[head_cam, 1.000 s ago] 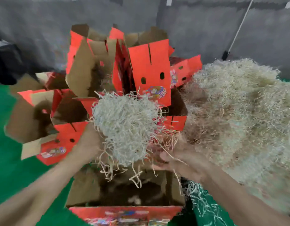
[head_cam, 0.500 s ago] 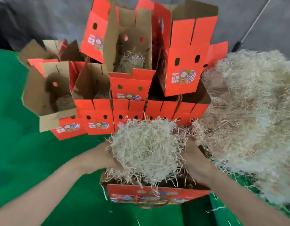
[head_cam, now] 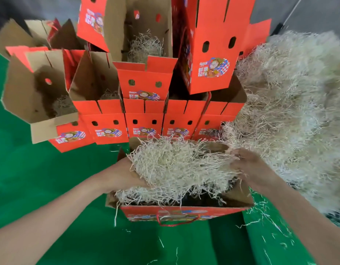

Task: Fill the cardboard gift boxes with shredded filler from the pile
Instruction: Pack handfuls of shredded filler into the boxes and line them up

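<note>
Filler clump (head_cam: 176,165) held over open box (head_cam: 184,213), both hands gripping its ends
Left hand (head_cam: 125,175) cups the left end, right hand (head_cam: 249,169) curls fingers into the right, likely squeezing it to clear the rim; pile (head_cam: 289,102) crowds the right side, stacked boxes (head_cam: 142,123) stand just behind, room to move lies left over green floor (head_cam: 50,178)

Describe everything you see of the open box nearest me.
The nearest box is cardboard, printed red outside, brown inside, with a red cord handle on its near face. It stands upright on the green surface, top open. A clump of shredded filler, held by the left hand and right hand, spills over its rim.
</note>
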Action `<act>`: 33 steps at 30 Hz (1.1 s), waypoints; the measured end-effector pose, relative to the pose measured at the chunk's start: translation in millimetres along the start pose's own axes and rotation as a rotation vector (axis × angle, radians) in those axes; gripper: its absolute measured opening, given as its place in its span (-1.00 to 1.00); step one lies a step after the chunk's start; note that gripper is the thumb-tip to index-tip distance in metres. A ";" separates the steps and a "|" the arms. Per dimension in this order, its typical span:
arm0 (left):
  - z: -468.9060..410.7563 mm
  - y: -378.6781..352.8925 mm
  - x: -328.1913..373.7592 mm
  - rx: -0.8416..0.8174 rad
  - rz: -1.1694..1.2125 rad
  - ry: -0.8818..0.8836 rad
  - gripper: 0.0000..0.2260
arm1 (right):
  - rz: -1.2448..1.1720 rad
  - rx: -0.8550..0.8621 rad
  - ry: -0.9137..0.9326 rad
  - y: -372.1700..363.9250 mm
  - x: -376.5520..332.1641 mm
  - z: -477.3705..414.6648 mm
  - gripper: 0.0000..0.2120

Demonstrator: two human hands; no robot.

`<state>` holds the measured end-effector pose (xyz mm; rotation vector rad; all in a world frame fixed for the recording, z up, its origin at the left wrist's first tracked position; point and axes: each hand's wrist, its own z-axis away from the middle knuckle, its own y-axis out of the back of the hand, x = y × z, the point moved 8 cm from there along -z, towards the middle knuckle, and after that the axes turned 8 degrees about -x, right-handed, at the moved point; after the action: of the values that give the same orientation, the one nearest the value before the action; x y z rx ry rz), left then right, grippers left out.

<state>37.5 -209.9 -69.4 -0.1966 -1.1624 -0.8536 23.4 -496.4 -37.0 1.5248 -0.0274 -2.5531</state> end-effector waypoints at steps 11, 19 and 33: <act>-3.4 -35.1 33.2 -0.246 -0.056 0.170 -0.41 | 0.313 -0.288 -0.105 -72.4 7.3 -9.0 -0.42; 4.1 3.5 0.8 0.052 0.162 0.230 -0.08 | 0.227 -0.403 -0.144 -54.8 9.9 3.3 -0.28; -2.4 2.7 13.1 0.032 0.434 0.181 -0.34 | 0.428 -0.262 -0.227 -49.0 22.8 -11.5 -0.39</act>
<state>42.8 -215.7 -58.4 -0.3252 -0.9164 -0.4584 16.3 -450.7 -67.4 1.0032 -0.0408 -2.2633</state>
